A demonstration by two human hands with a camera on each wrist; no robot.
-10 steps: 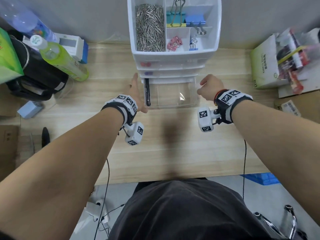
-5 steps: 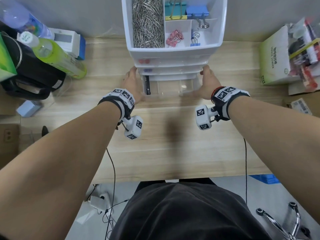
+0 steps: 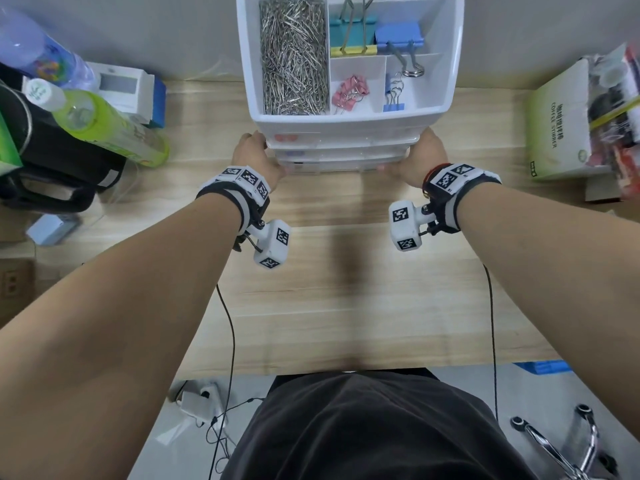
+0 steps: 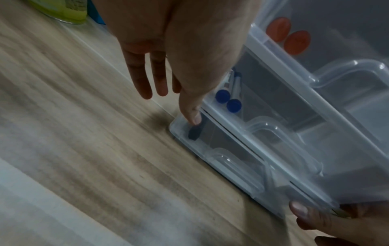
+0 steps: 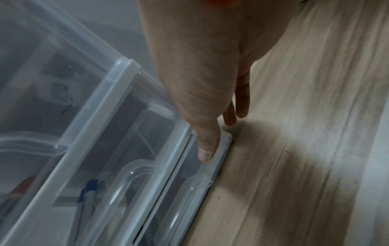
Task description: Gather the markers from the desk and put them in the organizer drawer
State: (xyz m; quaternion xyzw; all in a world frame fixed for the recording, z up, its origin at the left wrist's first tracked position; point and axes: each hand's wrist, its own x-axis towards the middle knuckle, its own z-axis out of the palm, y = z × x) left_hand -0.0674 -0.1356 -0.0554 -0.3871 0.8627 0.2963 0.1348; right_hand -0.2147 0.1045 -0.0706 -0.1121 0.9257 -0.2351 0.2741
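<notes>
The white organizer stands at the back of the desk with three clear drawers. Its bottom drawer is pushed almost flush. My left hand and right hand flank the drawer's front corners. In the left wrist view my left hand has straight fingers and its thumb presses the bottom drawer just above a black marker inside. Blue-capped markers lie in the middle drawer, red caps in the top one. My right hand presses its thumb on the drawer's right corner.
The organizer's top tray holds paper clips and binder clips. A green bottle, a black bag and a white box crowd the left. A coffee stirrer box stands at the right.
The bottom drawer was pulled out with the black marker in it. Both hands moved forward to its corners and slid it in until nearly flush.
</notes>
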